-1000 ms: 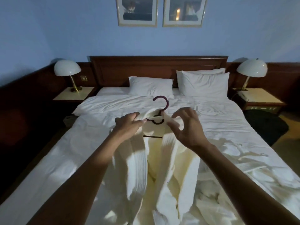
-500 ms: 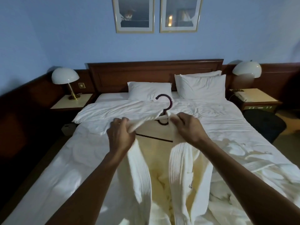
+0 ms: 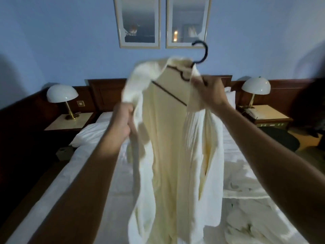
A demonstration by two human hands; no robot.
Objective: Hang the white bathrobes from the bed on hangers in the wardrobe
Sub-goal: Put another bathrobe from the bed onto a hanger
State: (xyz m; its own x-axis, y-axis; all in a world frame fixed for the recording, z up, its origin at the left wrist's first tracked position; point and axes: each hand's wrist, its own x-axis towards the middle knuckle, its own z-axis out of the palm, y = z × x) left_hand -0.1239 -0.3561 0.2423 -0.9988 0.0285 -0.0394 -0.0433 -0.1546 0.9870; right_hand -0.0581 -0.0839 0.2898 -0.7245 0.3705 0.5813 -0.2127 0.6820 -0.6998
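- Robe (image 3: 168, 147) is up in the air over the bed (image 3: 84, 194), front open towards the camera, long panels hanging straight down.
- Its hem runs off the bottom of the view, so I cannot tell whether it touches the bedding.
- Hanger (image 3: 206, 51) sits inside the robe's shoulders, tilted, bar sloping down to the right, dark hook sticking out above the collar against the blue wall.
- Left hand (image 3: 123, 120) is clenched tight on the robe's left lapel, cloth bunched in the fist, lower than the other hand.
- Right hand (image 3: 209, 92) grasps the right shoulder of the robe, fingers curled over cloth and the hanger arm beneath.
- Near right on the bed lies a rumpled white heap (image 3: 249, 224), well apart from the lifted robe.
- Far end: pillows (image 3: 229, 97) against the dark headboard (image 3: 105, 90).
- A domed lamp (image 3: 61, 95) stands on the left nightstand (image 3: 70, 120).
- Another lamp (image 3: 255, 85) stands on the right one, a phone (image 3: 253, 112) beside it.
- Two framed pictures (image 3: 139, 22) hang on the wall, just left of the hook.
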